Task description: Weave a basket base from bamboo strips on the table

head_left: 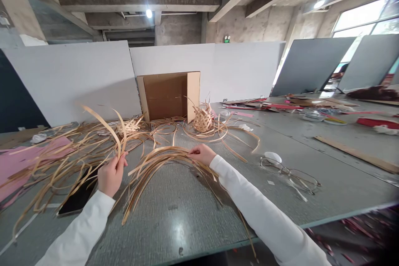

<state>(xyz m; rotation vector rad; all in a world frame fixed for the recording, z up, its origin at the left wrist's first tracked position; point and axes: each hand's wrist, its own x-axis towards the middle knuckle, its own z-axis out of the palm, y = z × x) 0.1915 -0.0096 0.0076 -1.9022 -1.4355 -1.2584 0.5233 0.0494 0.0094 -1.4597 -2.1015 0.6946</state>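
Bamboo-like strips (104,124) rise from my left hand (111,174), whose fingers are closed around them. My right hand (202,154) pinches at the right part of a bundle of curved strips (156,165) that arches over the grey table. Its fingertips are pressed together on the strips. A small woven piece (202,118) stands upright behind my right hand, with loose strips around it. Another woven piece (129,126) lies among the tangled strips beyond my left hand.
An open cardboard box (166,95) stands against white panels (243,70). Glasses (289,172) and a white mouse-like object (273,157) lie at right. A dark flat device (77,195) and pink sheets (40,156) are at left. The grey table's (187,232) front edge is near me.
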